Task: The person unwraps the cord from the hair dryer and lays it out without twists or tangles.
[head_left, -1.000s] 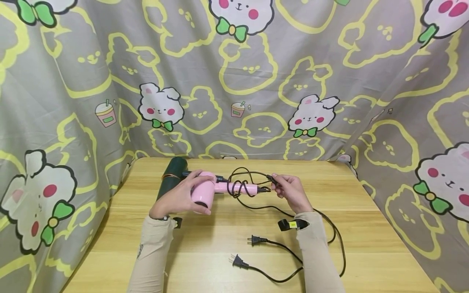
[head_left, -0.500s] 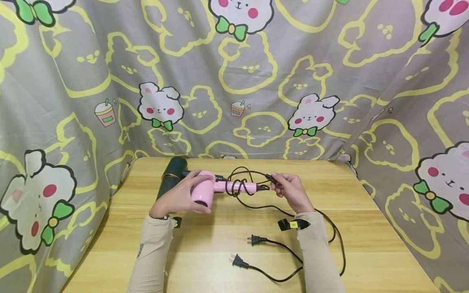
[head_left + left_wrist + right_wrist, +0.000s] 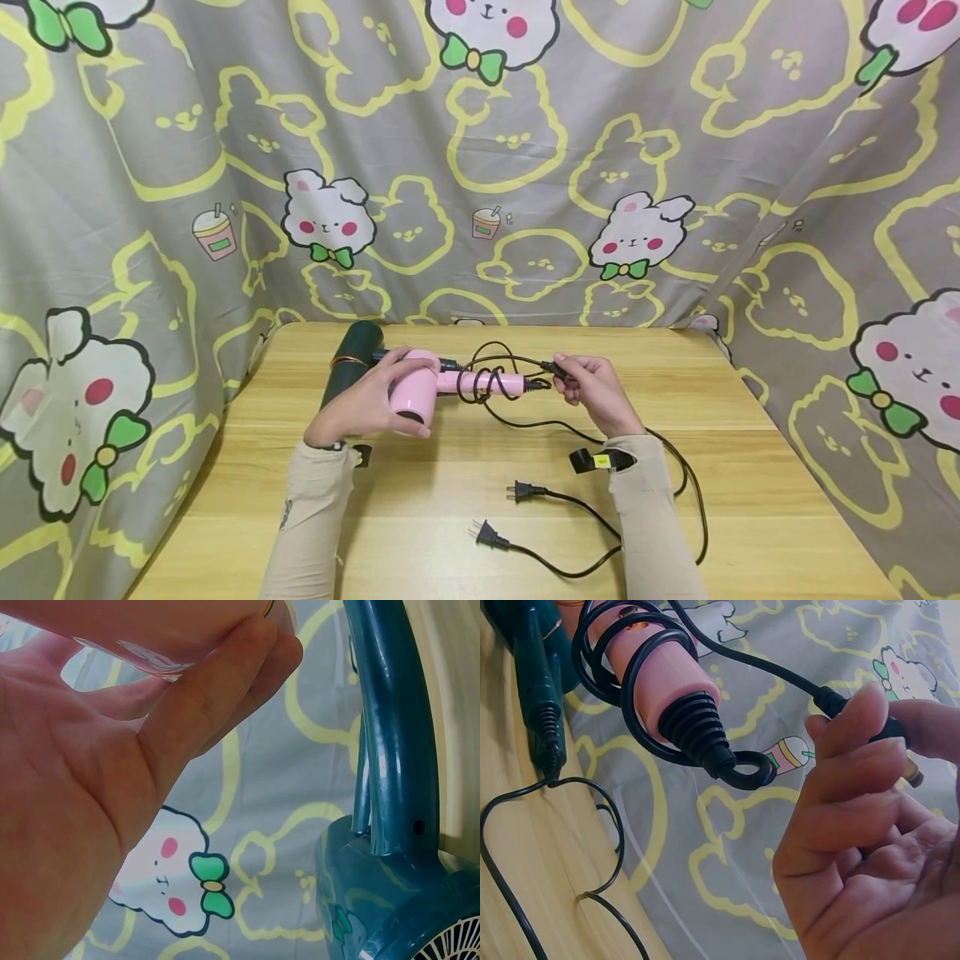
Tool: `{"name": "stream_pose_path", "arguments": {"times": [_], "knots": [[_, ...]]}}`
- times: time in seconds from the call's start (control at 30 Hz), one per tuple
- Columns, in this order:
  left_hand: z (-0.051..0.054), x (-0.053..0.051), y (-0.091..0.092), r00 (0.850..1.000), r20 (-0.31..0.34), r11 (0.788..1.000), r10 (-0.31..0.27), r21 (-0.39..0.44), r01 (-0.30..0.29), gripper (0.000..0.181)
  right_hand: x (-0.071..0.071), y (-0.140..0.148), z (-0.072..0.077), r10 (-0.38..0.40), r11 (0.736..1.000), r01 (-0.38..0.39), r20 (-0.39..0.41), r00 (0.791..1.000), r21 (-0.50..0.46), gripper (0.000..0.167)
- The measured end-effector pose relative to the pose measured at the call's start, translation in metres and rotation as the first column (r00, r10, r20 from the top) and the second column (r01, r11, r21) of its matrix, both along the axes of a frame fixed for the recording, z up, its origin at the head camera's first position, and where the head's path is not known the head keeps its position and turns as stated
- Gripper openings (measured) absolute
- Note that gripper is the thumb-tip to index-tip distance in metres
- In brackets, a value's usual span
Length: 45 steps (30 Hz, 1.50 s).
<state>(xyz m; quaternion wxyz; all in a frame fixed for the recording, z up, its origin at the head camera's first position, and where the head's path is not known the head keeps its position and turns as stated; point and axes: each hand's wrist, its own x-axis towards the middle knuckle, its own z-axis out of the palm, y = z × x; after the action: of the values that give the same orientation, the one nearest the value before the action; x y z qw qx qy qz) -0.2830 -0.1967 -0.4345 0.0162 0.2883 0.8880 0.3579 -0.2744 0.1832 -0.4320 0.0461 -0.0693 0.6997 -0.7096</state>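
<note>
My left hand point(image 3: 360, 404) grips the pink hair dryer point(image 3: 414, 392) around its barrel, thumb on the near side. The dryer's handle points right, with its black cord point(image 3: 491, 385) wound around it in loose loops. Between the thumb and fingers of my right hand point(image 3: 600, 396) is the cord's black plug point(image 3: 555, 368), pinched just beyond the handle's end. In the right wrist view, the handle point(image 3: 667, 682) and coils hang above the table, apart from the fingers. A dark green hair dryer point(image 3: 348, 364) lies behind my left hand, its handle partly hidden by the pink one.
Two more black plugs, one farther point(image 3: 529, 492) and one nearer point(image 3: 491, 535), lie on the wooden table point(image 3: 420, 517) at the front. Their cords run under my right forearm and curve back toward the dark green dryer. A patterned curtain point(image 3: 525, 275) surrounds the table.
The cord loops around the pink handle have shifted slightly left and loosened a little. The pink hair dryer has moved a touch left. Both hands keep their holds almost in place.
</note>
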Motion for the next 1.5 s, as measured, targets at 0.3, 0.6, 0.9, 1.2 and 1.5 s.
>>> {"name": "stream_pose_path", "arguments": {"times": [0.3,0.6,0.9,1.2,1.5], "knots": [[0.0014,0.0004,0.0000,1.000,-0.005,1.000,0.018,-0.013,-0.018,0.098,-0.0003,0.0014,-0.0021,0.065,0.998,-0.065,-0.005,0.998,0.012,0.042],[0.0012,0.0000,-0.0011,1.000,-0.008,0.999,0.024,-0.029,-0.024,0.101,0.0000,0.0024,-0.0038,0.167,0.985,-0.166,-0.011,0.986,0.052,0.030],[0.0021,0.0000,-0.0011,1.000,0.004,1.000,0.017,-0.022,-0.017,0.097,-0.0012,0.0032,-0.0050,0.232,0.966,-0.232,0.018,0.973,0.115,0.023],[0.0011,-0.0004,-0.0022,1.000,-0.008,1.000,0.005,-0.013,-0.005,0.099,-0.0002,0.0038,-0.0069,0.310,0.943,-0.312,0.035,0.950,0.117,0.024],[-0.0002,-0.0015,-0.0035,1.000,-0.006,1.000,0.015,-0.009,-0.015,0.099,0.0009,0.0037,-0.0086,0.366,0.914,-0.372,0.068,0.928,0.163,0.028]]}}
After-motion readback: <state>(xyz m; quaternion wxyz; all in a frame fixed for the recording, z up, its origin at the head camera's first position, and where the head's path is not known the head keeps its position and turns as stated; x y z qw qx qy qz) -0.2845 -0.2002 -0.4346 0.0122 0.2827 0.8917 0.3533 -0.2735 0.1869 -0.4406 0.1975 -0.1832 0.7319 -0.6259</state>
